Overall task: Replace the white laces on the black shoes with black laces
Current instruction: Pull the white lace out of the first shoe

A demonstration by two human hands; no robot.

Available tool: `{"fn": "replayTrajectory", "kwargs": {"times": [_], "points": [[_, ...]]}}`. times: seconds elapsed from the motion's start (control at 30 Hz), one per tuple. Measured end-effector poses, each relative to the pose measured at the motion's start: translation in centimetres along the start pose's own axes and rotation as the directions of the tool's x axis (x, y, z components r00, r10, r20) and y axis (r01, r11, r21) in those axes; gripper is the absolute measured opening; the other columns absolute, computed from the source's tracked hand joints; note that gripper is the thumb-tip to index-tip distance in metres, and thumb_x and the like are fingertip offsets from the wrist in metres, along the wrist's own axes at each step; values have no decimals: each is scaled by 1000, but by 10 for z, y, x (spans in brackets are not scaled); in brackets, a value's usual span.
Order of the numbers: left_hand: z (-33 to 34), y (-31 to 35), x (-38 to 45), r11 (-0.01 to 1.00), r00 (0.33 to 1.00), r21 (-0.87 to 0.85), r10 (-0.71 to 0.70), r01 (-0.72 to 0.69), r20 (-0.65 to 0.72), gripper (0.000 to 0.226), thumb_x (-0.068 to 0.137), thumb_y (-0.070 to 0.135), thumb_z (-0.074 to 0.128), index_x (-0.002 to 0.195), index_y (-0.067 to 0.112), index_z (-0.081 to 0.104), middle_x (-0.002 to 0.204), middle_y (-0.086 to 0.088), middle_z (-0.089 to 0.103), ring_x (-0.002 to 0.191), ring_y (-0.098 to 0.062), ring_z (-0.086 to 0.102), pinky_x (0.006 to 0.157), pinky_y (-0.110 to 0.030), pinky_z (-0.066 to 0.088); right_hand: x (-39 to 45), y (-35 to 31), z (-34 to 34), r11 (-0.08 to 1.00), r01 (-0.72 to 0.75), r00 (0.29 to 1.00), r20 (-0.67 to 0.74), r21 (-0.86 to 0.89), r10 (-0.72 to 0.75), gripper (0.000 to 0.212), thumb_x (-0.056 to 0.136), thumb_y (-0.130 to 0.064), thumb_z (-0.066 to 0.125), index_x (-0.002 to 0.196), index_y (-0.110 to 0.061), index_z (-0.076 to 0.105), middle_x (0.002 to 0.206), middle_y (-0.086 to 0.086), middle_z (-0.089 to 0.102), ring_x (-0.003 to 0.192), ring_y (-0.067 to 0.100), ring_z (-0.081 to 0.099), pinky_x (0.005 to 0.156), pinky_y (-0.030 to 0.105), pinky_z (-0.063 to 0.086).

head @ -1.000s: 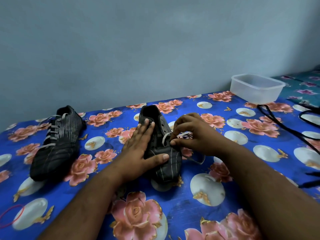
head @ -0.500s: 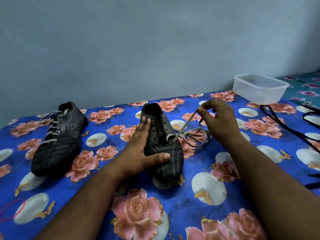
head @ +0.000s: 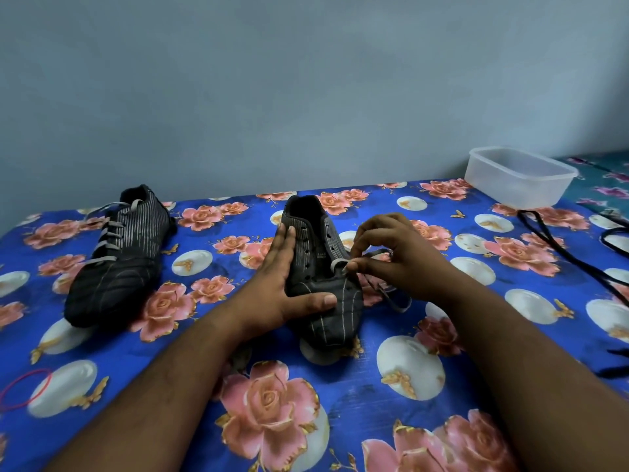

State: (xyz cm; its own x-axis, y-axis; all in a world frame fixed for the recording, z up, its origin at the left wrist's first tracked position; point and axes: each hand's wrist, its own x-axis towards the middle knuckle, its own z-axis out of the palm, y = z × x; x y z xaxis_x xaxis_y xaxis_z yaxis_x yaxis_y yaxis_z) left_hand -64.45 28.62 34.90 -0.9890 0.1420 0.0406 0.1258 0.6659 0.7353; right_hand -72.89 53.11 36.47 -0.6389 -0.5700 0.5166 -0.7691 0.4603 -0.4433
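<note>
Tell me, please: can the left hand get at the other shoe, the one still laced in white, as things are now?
Probably yes. The left hand lies flat on the middle shoe, holding nothing, and only bare cloth separates it from the laced shoe.

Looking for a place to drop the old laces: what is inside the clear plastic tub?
The clear plastic tub looks empty through its translucent walls and open top. Its floor near the front wall is blurred, so a small item there cannot be ruled out.
</note>
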Motion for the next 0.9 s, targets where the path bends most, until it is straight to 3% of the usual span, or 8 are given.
{"fn": "replayTrajectory", "kwargs": {"times": [0.13, 0.2, 0.3, 0.37, 0.5, 0.63, 0.8, 0.9], "points": [[-1, 0, 0, 1000, 1000, 9, -3, 3, 2, 143, 52, 83, 70, 159, 37, -14, 161, 25, -28, 146, 11, -23, 124, -27, -1, 4, 12, -8, 995, -101, 967, -232, 15, 101, 12, 87, -48, 72, 85, -38, 64, 92, -16, 61, 97, 16, 54, 87, 32, 39], [-1, 1, -1, 1000, 1000, 8, -5, 5, 6, 143, 52, 83, 69, 159, 36, -14, 161, 24, -28, 146, 10, -23, 123, -27, -1, 3, 23, -13, 972, -233, 910, -347, 29, 229, 11, 89, -37, 75, 86, -31, 66, 93, -8, 64, 98, 17, 54, 88, 37, 42], [-1, 2, -1, 1000, 1000, 13, -9, 9, 10, 143, 52, 83, 69, 159, 36, -14, 162, 23, -28, 146, 9, -23, 123, -26, -2, 1, 33, -17, 920, -389, 831, -417, 39, 369, 10, 90, -38, 73, 87, -33, 64, 99, -2, 66, 104, 28, 56, 91, 50, 47], [-1, 2, -1, 1000, 1000, 16, -9, 9, 9, 143, 52, 83, 68, 159, 36, -14, 162, 23, -28, 146, 9, -23, 123, -27, -2, 1, 29, -15, 931, -365, 860, -380, 12, 342, 10, 88, -41, 73, 91, -37, 64, 103, -4, 63, 109, 27, 54, 96, 50, 45], [-1, 2, -1, 1000, 1000, 17, -6, 6, 10, 143, 52, 83, 67, 159, 35, -14, 162, 23, -28, 146, 9, -23, 123, -25, -2, -2, 3, -8, 991, -132, 979, -156, -7, 129, 28, 80, -61, 73, 102, -45, 66, 113, -12, 58, 116, 14, 45, 101, 31, 35], [-1, 3, -2, 1000, 1000, 25, -8, 8, 8, 143, 51, 84, 66, 159, 36, -14, 162, 23, -28, 147, 7, -23, 121, -24, -2, -3, -3, 0, 1000, 14, 999, 40, 14, -15, 21, 77, -67, 69, 89, -49, 66, 105, -18, 63, 113, 14, 50, 97, 25, 37], [-1, 4, -2, 1000, 1000, 26, -6, 6, 9, 143, 51, 83, 65, 159, 35, -14, 162, 21, -28, 148, 6, -22, 122, -24, -3, -2, 0, 1, 1000, 22, 999, 28, 5, -23, 13, 82, -60, 68, 86, -50, 60, 101, -16, 64, 108, 16, 53, 93, 25, 39], [-1, 3, -2, 999, 1000, 34, -5, 4, 8, 143, 51, 85, 65, 159, 36, -14, 162, 22, -28, 147, 7, -23, 122, -25, -2, 0, 6, -3, 998, -63, 989, -130, -2, 62, 14, 88, -50, 71, 86, -41, 62, 93, -19, 61, 98, 16, 53, 89, 24, 39]]}}
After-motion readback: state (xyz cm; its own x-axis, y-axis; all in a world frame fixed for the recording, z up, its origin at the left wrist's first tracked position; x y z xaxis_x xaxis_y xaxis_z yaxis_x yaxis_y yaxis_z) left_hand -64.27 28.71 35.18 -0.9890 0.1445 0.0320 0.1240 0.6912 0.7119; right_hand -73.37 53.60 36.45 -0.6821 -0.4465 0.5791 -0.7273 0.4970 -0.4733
